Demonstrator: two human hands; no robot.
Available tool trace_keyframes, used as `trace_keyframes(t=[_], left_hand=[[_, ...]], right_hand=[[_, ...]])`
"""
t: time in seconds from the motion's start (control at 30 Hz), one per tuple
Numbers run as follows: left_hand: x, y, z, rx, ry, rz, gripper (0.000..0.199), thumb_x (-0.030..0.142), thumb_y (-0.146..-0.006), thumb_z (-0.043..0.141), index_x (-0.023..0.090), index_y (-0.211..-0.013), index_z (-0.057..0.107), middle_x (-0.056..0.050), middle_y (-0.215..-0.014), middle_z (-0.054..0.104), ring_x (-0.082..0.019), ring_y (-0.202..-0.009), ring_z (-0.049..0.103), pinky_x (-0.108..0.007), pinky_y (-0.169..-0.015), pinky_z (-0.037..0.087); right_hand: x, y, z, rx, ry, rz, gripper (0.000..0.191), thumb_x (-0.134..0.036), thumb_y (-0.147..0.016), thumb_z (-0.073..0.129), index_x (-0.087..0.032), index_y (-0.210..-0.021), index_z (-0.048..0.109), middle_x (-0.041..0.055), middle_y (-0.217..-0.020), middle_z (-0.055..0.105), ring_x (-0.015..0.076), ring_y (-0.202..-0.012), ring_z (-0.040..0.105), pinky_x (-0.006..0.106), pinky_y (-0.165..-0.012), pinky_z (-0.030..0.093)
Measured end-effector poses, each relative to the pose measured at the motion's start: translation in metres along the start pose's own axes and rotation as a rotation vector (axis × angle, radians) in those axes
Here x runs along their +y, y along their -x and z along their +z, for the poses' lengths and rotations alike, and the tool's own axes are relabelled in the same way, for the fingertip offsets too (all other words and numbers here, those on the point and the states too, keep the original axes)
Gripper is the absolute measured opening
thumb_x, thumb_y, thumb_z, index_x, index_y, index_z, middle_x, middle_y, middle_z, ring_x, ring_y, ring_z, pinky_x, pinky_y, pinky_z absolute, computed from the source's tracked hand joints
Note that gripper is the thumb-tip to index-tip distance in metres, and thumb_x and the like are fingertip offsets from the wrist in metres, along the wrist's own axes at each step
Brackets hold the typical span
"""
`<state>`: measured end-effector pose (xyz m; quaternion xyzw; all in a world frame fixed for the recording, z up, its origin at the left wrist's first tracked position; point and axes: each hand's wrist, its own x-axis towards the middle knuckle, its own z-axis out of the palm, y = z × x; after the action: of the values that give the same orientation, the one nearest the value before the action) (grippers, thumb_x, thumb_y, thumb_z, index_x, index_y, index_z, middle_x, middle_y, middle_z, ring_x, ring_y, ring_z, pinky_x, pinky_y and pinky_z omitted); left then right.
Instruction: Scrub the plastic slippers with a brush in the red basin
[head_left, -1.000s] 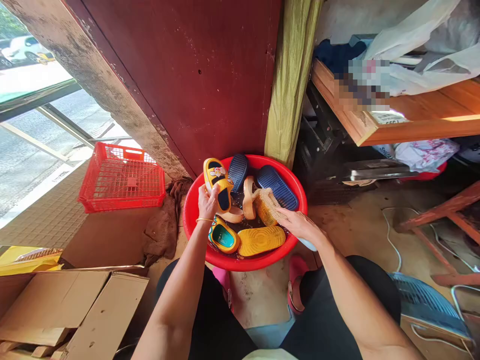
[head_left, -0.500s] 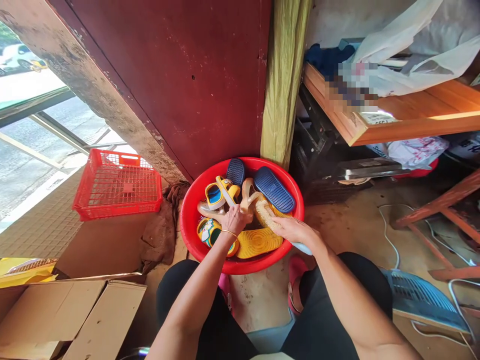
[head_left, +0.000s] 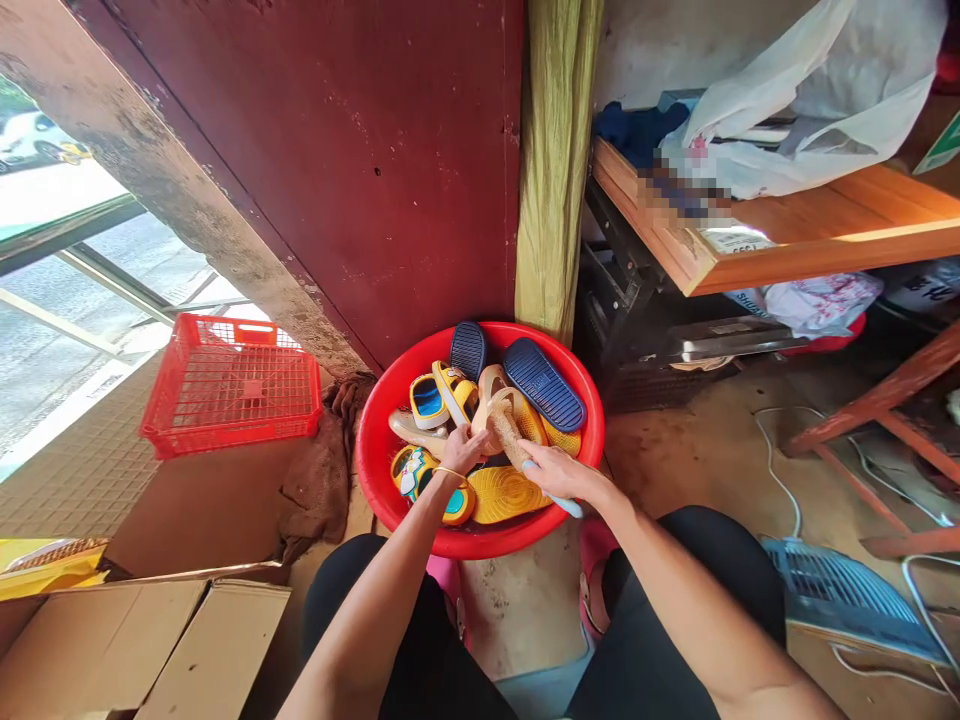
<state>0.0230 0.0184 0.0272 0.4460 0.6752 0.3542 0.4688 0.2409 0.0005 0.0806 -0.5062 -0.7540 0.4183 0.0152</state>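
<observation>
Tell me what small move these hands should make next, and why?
Probably a short stroke of the brush along the beige sandal: the left hand seems to grip the sandal's near end, and the right hand holds the brush with its bristles right at it, though the exact contact is hard to see.
</observation>
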Motion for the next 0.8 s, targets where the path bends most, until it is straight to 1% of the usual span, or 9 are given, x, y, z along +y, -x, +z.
trace_keyframes(t=[0.07, 0.13, 0.23, 0.3, 0.4, 0.47, 0.57, 0.63, 0.8], left_hand=[[-0.003, 0.014, 0.0, -0.029, 0.023, 0.028, 0.027, 0.04, -0.08, 0.063, 0.016, -0.089, 0.054, -0.004, -0.08, 0.061, -0.019, -0.07, 0.065, -0.03, -0.061, 0.055], [-0.009, 0.03, 0.0, -0.03, -0.007, 0.106, 0.032, 0.042, -0.078, 0.065, 0.016, -0.094, 0.056, -0.004, -0.081, 0.062, -0.019, -0.072, 0.064, -0.03, -0.062, 0.054], [-0.02, 0.051, -0.004, 0.026, -0.163, 0.202, 0.036, 0.041, -0.074, 0.069, 0.016, -0.099, 0.059, -0.004, -0.084, 0.065, -0.02, -0.078, 0.063, -0.03, -0.068, 0.053], [-0.026, 0.057, -0.009, 0.026, -0.204, 0.185, 0.035, 0.039, -0.074, 0.069, 0.016, -0.1, 0.06, -0.004, -0.084, 0.066, -0.02, -0.079, 0.062, -0.03, -0.069, 0.053], [-0.03, 0.055, -0.016, -0.028, -0.085, 0.095, 0.038, 0.034, -0.074, 0.068, 0.015, -0.106, 0.059, -0.003, -0.083, 0.065, -0.018, -0.076, 0.062, -0.028, -0.064, 0.053], [-0.029, 0.051, -0.019, -0.048, 0.04, 0.046, 0.049, 0.029, -0.072, 0.068, 0.015, -0.118, 0.056, -0.003, -0.089, 0.066, -0.018, -0.077, 0.063, -0.025, -0.061, 0.053], [-0.022, 0.046, -0.018, -0.121, 0.178, -0.003, 0.064, 0.024, -0.071, 0.067, 0.018, -0.132, 0.05, -0.004, -0.098, 0.067, -0.017, -0.077, 0.063, -0.022, -0.058, 0.052], [-0.016, 0.047, -0.015, -0.169, 0.212, -0.024, 0.062, 0.022, -0.07, 0.067, 0.019, -0.13, 0.052, -0.005, -0.1, 0.067, -0.016, -0.078, 0.062, -0.021, -0.057, 0.052], [-0.013, 0.065, -0.002, -0.267, 0.225, -0.047, 0.061, 0.025, -0.069, 0.067, 0.016, -0.127, 0.052, -0.006, -0.099, 0.066, -0.019, -0.077, 0.063, -0.023, -0.055, 0.051]], right_hand=[[-0.004, -0.011, 0.002, 0.026, -0.168, 0.045, 0.063, -0.026, -0.092, 0.047, -0.019, -0.153, 0.04, 0.0112, -0.11, 0.074, 0.0163, -0.067, 0.07, 0.027, -0.068, 0.052], [-0.007, -0.024, 0.004, 0.059, -0.262, 0.073, 0.06, -0.026, -0.091, 0.048, -0.017, -0.15, 0.042, 0.0082, -0.097, 0.074, 0.0133, -0.056, 0.065, 0.024, -0.06, 0.05], [-0.014, -0.039, 0.008, 0.09, -0.295, 0.056, 0.057, -0.026, -0.089, 0.051, -0.013, -0.144, 0.047, 0.0056, -0.083, 0.072, 0.0134, -0.055, 0.063, 0.024, -0.06, 0.049], [-0.019, -0.044, 0.012, 0.078, -0.311, 0.027, 0.052, -0.026, -0.087, 0.054, -0.012, -0.137, 0.052, 0.0029, -0.074, 0.069, 0.0128, -0.055, 0.06, 0.023, -0.059, 0.048], [-0.024, -0.038, 0.016, 0.016, -0.322, -0.033, 0.036, -0.025, -0.086, 0.053, -0.015, -0.12, 0.06, -0.0026, -0.065, 0.062, 0.0106, -0.053, 0.055, 0.02, -0.055, 0.044], [-0.024, -0.025, 0.015, -0.055, -0.293, -0.107, 0.027, -0.023, -0.084, 0.053, -0.018, -0.109, 0.062, -0.0062, -0.061, 0.056, 0.009, -0.051, 0.05, 0.019, -0.051, 0.038], [-0.02, -0.001, 0.012, -0.166, -0.212, -0.207, 0.024, -0.02, -0.082, 0.052, -0.019, -0.104, 0.062, -0.0088, -0.058, 0.046, 0.008, -0.051, 0.043, 0.019, -0.049, 0.031], [-0.018, 0.01, 0.012, -0.168, -0.138, -0.194, 0.023, -0.019, -0.083, 0.05, -0.02, -0.103, 0.062, -0.0076, -0.061, 0.049, 0.0086, -0.054, 0.044, 0.02, -0.052, 0.031], [-0.024, -0.009, 0.025, 0.083, 0.009, -0.025, 0.036, -0.022, -0.087, 0.049, -0.017, -0.12, 0.062, 0.0048, -0.087, 0.069, 0.0182, -0.084, 0.062, 0.026, -0.072, 0.043]])
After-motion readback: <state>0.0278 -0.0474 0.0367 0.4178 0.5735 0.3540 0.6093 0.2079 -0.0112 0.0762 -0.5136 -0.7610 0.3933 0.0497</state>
